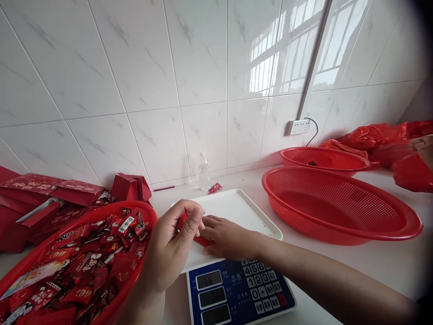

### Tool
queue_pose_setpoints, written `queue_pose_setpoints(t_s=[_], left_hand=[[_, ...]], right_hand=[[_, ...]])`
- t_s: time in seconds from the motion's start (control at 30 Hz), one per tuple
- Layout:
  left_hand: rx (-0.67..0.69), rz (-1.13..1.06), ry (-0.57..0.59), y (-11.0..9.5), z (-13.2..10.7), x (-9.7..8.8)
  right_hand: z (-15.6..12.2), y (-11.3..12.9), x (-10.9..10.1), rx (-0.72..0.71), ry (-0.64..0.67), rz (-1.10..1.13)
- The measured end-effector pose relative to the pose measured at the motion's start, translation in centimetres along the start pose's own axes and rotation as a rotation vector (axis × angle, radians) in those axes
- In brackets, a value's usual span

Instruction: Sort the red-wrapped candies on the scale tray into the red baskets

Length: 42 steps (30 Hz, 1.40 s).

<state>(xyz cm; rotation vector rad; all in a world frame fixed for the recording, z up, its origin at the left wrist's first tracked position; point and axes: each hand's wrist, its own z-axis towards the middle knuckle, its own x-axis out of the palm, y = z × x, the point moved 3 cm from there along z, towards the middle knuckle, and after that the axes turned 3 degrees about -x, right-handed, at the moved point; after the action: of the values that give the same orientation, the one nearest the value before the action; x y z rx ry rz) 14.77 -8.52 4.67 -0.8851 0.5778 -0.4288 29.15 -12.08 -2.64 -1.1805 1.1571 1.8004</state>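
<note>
My left hand [176, 246] hovers over the near left of the scale's white tray [230, 203], fingers curled and thumb pressed to the index finger. A bit of red wrapper [182, 221] shows inside it. Close beside it, my right hand [225, 234] reaches in from the right, palm down. Between its thumb and fingers is a red packet [204, 241], partly covered by the hand. Below the tray is the blue keypad panel of the digital scale [237, 289]. To the left, a red basket [150, 216] is full of small red snack packets [88, 262].
Dark red gift boxes [130, 187] lie behind the full basket. A clear bottle [203, 171] and a small red packet [215, 188] are near the tiled wall. On the right stand two red perforated baskets [341, 234] [324, 153], with red plastic bags [375, 135] beyond.
</note>
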Motion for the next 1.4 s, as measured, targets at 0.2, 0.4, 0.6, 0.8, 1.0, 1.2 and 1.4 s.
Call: queue_pose_setpoints(t_s=[0.2, 0.4, 0.6, 0.8, 1.0, 1.2, 1.4], left_hand=[[-0.028, -0.019, 0.028, 0.1, 0.1, -0.2], [-0.127, -0.403, 0.102, 1.4, 0.5, 0.3], [-0.2, -0.454, 0.175, 1.9, 0.8, 1.4], [-0.203, -0.415, 0.144, 1.7, 0.9, 1.7], [-0.173, -0.277, 0.137, 1.7, 0.7, 2.0], [-0.132, 0.109, 0.243, 3.0, 0.7, 2.9], [-0.159, 0.56, 0.353, 6.1, 1.6, 4.5]], right_hand=[[0.5, -1.9, 0.9, 0.072, -0.198, 0.135], [-2.3, -3.3, -2.5, 0.194, -0.52, 0.479], [-5.7, -2.0, -5.3, 0.218, -0.72, 0.565], [-11.4, -6.1, -8.4, 0.554, -0.917, -0.21], [-15.5, -11.0, -9.1, 0.779, -0.801, -0.383], [-14.0, -10.7, -6.6, 0.641, -0.665, -0.394], [-10.1, -4.9, -6.1, 0.376, -0.667, -0.349]])
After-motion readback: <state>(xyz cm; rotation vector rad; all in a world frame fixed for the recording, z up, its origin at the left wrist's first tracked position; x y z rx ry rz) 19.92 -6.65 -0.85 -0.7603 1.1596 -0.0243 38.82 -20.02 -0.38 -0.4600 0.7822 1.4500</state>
